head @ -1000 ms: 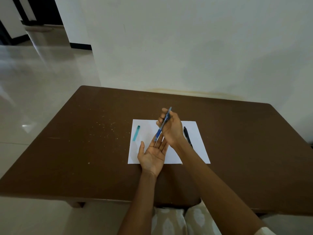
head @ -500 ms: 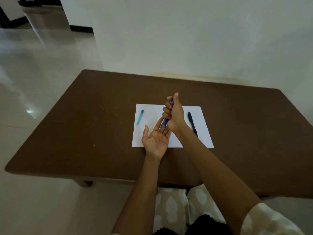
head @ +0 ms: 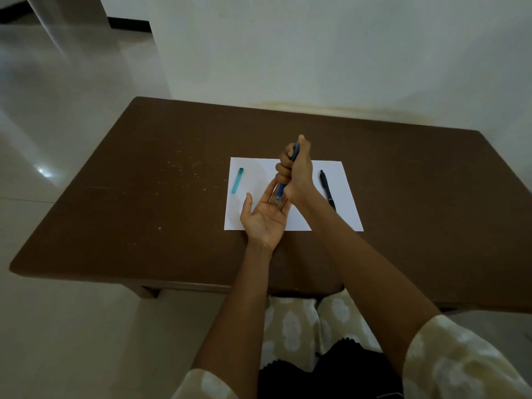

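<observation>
Your right hand [head: 298, 171] has changed its hold. A moment ago it held the blue pen [head: 280, 192] tilted in its fingers. Now all the fingers wrap round it in a fist, and your thumb sits on the far, top end. The pen stands almost straight up, with its tip pointing down at the fingers of your left hand [head: 266, 218]. I cannot tell if the tip touches them.

Your left hand holds nothing. It lies flat, palm up, over the near edge of the paper [head: 345, 208].

It looks like you are about to click the pen. Push your thumb straight down, slowly. Keep the fist tight so the pen does not slip. Keep your left hand still under the tip, and do not poke it.

The teal piece [head: 237, 180] lies on the left of the paper and the black pen [head: 326, 190] on the right.
</observation>
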